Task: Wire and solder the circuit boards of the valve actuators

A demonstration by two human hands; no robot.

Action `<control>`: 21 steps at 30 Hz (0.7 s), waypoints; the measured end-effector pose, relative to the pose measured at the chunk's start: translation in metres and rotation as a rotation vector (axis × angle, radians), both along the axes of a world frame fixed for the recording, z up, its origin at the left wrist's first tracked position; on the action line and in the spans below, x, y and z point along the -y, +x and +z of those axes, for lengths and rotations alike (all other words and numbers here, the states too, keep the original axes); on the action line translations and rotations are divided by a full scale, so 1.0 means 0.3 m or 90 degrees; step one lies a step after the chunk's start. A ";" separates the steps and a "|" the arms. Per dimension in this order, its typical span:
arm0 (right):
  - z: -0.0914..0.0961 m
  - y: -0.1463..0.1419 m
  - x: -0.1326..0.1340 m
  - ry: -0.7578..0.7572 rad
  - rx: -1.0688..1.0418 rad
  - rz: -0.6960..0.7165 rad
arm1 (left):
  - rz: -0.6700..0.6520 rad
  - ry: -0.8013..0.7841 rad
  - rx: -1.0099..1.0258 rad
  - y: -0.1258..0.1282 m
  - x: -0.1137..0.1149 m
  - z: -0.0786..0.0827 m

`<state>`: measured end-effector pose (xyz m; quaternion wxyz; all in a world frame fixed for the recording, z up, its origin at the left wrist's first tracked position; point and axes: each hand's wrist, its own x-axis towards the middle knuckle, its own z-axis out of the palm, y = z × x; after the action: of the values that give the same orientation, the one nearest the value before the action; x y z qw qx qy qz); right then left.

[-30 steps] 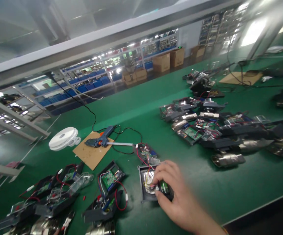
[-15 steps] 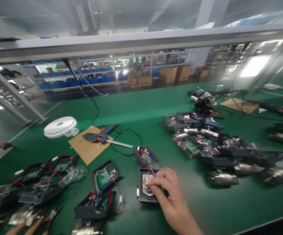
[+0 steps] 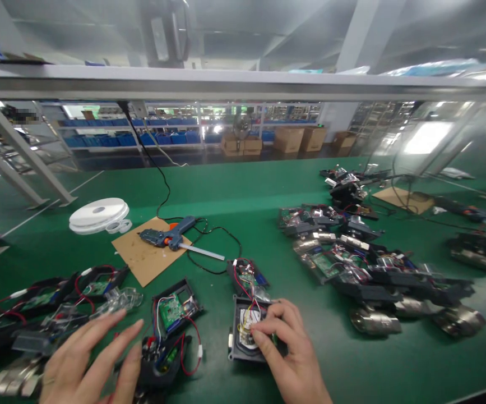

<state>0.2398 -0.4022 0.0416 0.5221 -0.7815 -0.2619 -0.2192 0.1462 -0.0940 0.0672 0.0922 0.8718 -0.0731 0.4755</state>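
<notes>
My right hand (image 3: 291, 342) is closed in a pinch over an open black housing (image 3: 236, 331) with thin yellow, red and white wires (image 3: 251, 314) inside. Whatever lies between thumb and forefinger is too small to make out. A smaller cover with a circuit board (image 3: 246, 275) joins this housing by wires. At lower left, my left hand (image 3: 93, 359) hovers open, fingers spread, with nothing visible in it. Beside its fingertips stands another opened black unit (image 3: 162, 359), its green circuit board (image 3: 173, 308) in a tilted cover and a red wire loop (image 3: 198, 336) hanging out.
A glue gun (image 3: 169, 235) lies on a cardboard sheet (image 3: 142, 269), its cord curling behind. White reels (image 3: 100, 216) sit to its left. Several black units with metal fittings (image 3: 375, 321) crowd the right side; more units (image 3: 47, 297) line the left. A metal shelf beam (image 3: 243, 84) spans above.
My left hand has risen from the bottom left corner, moving right, and now shows open. Pliers seen near it earlier are no longer visible. My right hand keeps its pinch at the housing.
</notes>
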 end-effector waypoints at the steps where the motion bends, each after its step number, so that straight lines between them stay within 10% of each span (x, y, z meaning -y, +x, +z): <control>1: -0.002 0.000 0.000 -0.003 0.008 -0.001 | -0.045 0.014 -0.002 0.031 0.047 0.036; 9: -0.046 0.010 0.045 -0.075 0.060 -0.004 | -0.176 -0.593 -0.685 0.372 0.268 0.136; 21: -0.127 0.009 0.075 -0.060 0.077 -0.019 | -0.345 -0.910 -0.924 0.589 0.428 0.021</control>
<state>0.2425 -0.4246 0.0034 0.4649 -0.7944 -0.2911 -0.2610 0.3227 -0.2225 0.0736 0.7095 0.6448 0.1044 -0.2646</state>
